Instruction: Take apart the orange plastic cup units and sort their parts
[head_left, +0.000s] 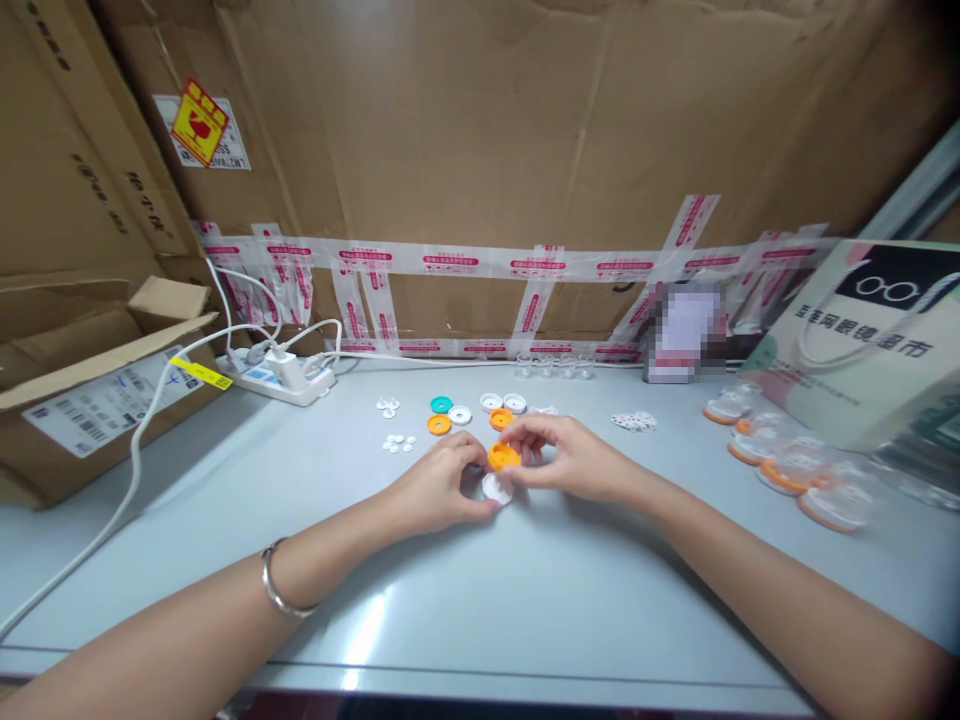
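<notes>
My right hand (551,458) pinches an orange round plastic cap (504,457), tilted, between thumb and fingers. Just below it, a white round disc (496,488) sits at the thumb and fingertips of my left hand (448,482), whose fingers curl around it. The two pieces are close together, and I cannot tell whether they touch. Beyond my hands lie loose ring-shaped caps: a teal one (442,405), an orange one (439,424), another orange one (500,419) and several white ones (460,415). Small white parts (398,443) lie in two groups left of these.
Clear cups (555,367) stand in a row at the back. A patterned stack of flat pieces (634,422) lies right. Orange-based clear assemblies (787,470) stand before a paper bag (862,340). A power strip (285,378), cables and a cardboard box (90,400) occupy the left.
</notes>
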